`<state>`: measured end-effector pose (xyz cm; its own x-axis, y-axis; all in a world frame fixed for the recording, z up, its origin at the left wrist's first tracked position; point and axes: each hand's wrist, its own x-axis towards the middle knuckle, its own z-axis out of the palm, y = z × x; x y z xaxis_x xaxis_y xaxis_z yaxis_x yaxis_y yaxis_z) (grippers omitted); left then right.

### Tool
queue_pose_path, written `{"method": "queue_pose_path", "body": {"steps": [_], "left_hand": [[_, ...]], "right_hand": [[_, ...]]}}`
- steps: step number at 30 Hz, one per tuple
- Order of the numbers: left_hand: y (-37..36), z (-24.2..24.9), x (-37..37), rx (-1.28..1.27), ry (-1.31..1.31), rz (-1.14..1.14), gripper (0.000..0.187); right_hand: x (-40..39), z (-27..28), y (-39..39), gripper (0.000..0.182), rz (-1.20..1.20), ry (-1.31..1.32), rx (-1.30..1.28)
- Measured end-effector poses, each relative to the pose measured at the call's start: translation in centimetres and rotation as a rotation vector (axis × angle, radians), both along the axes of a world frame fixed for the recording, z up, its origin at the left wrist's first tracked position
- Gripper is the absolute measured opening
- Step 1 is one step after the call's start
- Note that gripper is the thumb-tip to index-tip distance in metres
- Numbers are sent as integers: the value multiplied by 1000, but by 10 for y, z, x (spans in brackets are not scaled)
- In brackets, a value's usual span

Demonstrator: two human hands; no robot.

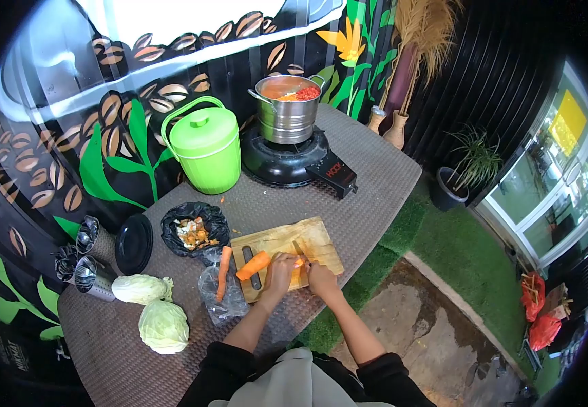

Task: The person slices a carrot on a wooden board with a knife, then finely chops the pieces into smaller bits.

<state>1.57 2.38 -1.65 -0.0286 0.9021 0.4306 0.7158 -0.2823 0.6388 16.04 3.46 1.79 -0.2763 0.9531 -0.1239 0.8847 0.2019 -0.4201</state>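
Observation:
On the table lies a wooden cutting board (317, 237). My left hand (281, 273) has its fingers pressed together on a piece of carrot at the board's middle. Just right of it, my right hand (322, 279) is wrapped round a knife, whose blade (296, 247) points away from me; its handle is hidden. Cut carrot pieces lie under and between the hands. A thick peeled carrot (253, 265) rests on the board left of my left hand. Another carrot (224, 273) lies on a clear plastic bag (218, 298) beside the board.
Behind are a black bag of peelings (195, 230), a green lidded bucket (207, 152) and a steel pot (288, 119) on a black stove (283, 163). Two cabbages (163, 327), (139, 289) and metal utensil holders (94, 277) stand left, with black plates (134, 244).

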Motion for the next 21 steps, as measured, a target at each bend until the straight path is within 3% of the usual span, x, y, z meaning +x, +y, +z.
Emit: {"method": "queue_pose_path", "body": {"steps": [3, 5, 9, 15, 17, 21], "left_hand": [[-3, 0, 3, 49, -3, 45, 23], [0, -3, 1, 40, -36, 34, 21], [-2, 2, -1, -1, -78, 8, 19], [1, -9, -5, 19, -32, -13, 17], [0, -3, -5, 4, -42, -8, 16], [-1, 1, -5, -15, -94, -30, 15]], "right_hand": [[0, 4, -8, 36, 37, -50, -30], [-12, 0, -25, 37, -135, -6, 11], [-20, -3, -21, 37, -163, 1, -20], [-2, 7, -14, 33, 46, 12, 16], [-14, 4, -28, 35, -114, 21, 32], [-24, -4, -26, 36, -188, 31, -46]]}}
